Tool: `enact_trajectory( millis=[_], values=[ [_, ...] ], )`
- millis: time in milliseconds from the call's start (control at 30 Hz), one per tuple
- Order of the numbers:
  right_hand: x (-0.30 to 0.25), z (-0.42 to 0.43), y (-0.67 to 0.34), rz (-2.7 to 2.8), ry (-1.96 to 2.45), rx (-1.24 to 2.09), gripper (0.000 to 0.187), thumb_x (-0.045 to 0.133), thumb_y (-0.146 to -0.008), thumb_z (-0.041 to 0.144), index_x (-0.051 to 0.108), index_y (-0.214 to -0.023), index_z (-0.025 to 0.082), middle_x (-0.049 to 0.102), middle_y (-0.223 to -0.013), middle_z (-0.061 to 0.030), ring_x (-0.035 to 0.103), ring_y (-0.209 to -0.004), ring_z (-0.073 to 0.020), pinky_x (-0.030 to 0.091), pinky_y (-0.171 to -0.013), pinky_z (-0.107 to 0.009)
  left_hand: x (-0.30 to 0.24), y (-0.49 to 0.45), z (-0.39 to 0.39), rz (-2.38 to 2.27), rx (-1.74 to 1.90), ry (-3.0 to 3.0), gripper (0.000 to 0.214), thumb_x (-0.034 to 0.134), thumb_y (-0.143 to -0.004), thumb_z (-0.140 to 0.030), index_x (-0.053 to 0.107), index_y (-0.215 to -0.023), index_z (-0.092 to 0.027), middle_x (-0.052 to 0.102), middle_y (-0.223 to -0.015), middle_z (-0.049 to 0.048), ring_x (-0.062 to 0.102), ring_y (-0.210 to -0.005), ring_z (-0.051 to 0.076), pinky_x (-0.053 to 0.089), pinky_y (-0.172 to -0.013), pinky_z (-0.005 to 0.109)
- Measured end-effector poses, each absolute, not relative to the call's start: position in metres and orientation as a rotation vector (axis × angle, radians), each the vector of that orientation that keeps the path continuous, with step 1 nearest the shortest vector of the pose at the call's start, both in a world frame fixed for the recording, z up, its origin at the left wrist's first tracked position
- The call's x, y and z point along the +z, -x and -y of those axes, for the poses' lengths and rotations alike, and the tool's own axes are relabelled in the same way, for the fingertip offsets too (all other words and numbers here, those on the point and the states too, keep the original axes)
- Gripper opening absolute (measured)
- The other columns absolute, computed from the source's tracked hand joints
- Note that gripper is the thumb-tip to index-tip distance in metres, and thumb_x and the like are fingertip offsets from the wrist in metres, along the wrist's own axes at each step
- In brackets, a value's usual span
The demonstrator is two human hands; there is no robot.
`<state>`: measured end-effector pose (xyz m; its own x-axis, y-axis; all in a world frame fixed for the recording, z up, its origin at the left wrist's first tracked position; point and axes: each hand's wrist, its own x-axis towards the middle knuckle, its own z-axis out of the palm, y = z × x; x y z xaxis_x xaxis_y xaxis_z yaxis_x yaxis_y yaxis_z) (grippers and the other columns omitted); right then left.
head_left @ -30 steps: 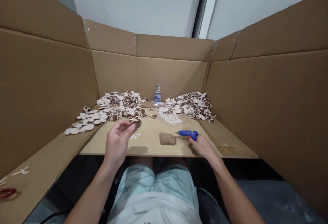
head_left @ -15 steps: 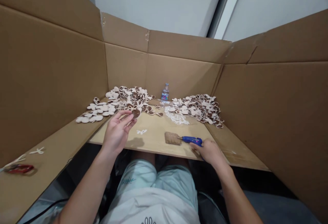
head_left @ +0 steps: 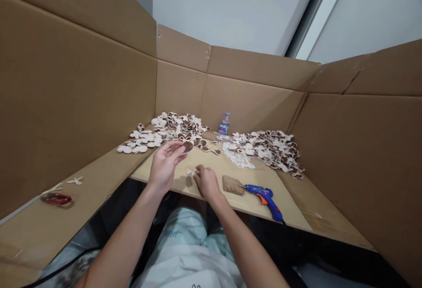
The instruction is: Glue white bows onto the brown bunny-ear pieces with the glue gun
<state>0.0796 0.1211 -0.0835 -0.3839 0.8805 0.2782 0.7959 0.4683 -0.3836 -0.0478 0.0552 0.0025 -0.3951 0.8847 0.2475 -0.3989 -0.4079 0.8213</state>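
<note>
My left hand (head_left: 164, 165) is raised over the table's left part, fingers pinching a round brown patch with a cream bow (head_left: 188, 146) at its top. Low at the tabletop, my right hand (head_left: 208, 184) has its fingers curled and pressed together beside some small white pieces (head_left: 190, 171). Its fingertips hide whatever may be between them. The blue glue gun (head_left: 260, 191) with an orange trigger lies untouched to the right, its nozzle against a brown rectangular pad (head_left: 233, 185).
Brown and cream patches are heaped at the back left (head_left: 180, 125) and back right (head_left: 273, 149). A water bottle (head_left: 224, 125) stands between, near scattered white pieces (head_left: 242, 158). Red-handled snips (head_left: 56, 198) lie far left. Cardboard walls (head_left: 253, 99) enclose the wooden board (head_left: 214, 158).
My right hand has let go of the glue gun and moved left to the small white pieces. The left hand keeps its hold on the brown patch. The view has shifted slightly.
</note>
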Motion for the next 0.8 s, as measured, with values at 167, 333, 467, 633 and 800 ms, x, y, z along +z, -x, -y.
enact_trajectory(
  millis=[167, 333, 467, 633, 800],
  values=[
    [-0.084, -0.140, -0.074, 2.362, 1.485, 0.261, 0.023, 0.057, -0.093, 0.029, 0.062, -0.109, 0.014, 0.066, -0.109, -0.0091, 0.064, -0.096, -0.0199, 0.052, -0.084, -0.038, 0.002, 0.049, -0.055, -0.857, 1.906, -0.898, 0.024, 0.083, -0.060, -0.024, 0.067, -0.076, -0.017, 0.066, -0.081, 0.0010, 0.063, -0.083, 0.015, 0.050, -0.073, 0.025],
    [-0.085, -0.144, -0.070, 2.390, 1.516, 0.267, 0.029, 0.058, -0.092, 0.033, 0.059, -0.116, 0.016, 0.062, -0.116, -0.0087, 0.063, -0.099, -0.0209, 0.054, -0.084, -0.041, 0.001, 0.049, -0.056, -0.877, 1.890, -0.895, 0.025, 0.083, -0.060, -0.027, 0.068, -0.077, -0.017, 0.065, -0.082, 0.0004, 0.061, -0.083, 0.014, 0.050, -0.073, 0.025],
    [-0.087, -0.150, -0.072, 2.336, 1.469, 0.299, 0.029, 0.058, -0.092, 0.033, 0.059, -0.116, 0.016, 0.062, -0.116, -0.0085, 0.063, -0.099, -0.0207, 0.054, -0.084, -0.041, -0.001, 0.050, -0.058, -0.855, 1.881, -0.873, 0.027, 0.084, -0.058, -0.025, 0.068, -0.078, -0.016, 0.066, -0.080, 0.0006, 0.061, -0.080, 0.013, 0.050, -0.073, 0.024],
    [-0.089, -0.150, -0.081, 2.177, 1.350, 0.387, 0.019, 0.059, -0.091, 0.029, 0.065, -0.102, 0.015, 0.068, -0.105, -0.0066, 0.065, -0.092, -0.0178, 0.053, -0.084, -0.039, -0.005, 0.049, -0.060, -0.814, 1.850, -0.869, 0.026, 0.084, -0.059, -0.023, 0.069, -0.078, -0.016, 0.067, -0.081, 0.0013, 0.062, -0.079, 0.012, 0.052, -0.074, 0.024],
    [-0.084, -0.136, -0.090, 1.944, 1.171, 0.511, 0.017, 0.063, -0.073, 0.006, 0.076, -0.076, 0.017, 0.077, -0.084, -0.0075, 0.071, -0.078, -0.0195, 0.053, -0.078, -0.028, -0.005, 0.044, -0.056, -0.766, 1.816, -0.892, 0.023, 0.084, -0.062, -0.026, 0.069, -0.077, -0.016, 0.068, -0.078, 0.0000, 0.063, -0.077, 0.011, 0.053, -0.075, 0.025]
  ],
)
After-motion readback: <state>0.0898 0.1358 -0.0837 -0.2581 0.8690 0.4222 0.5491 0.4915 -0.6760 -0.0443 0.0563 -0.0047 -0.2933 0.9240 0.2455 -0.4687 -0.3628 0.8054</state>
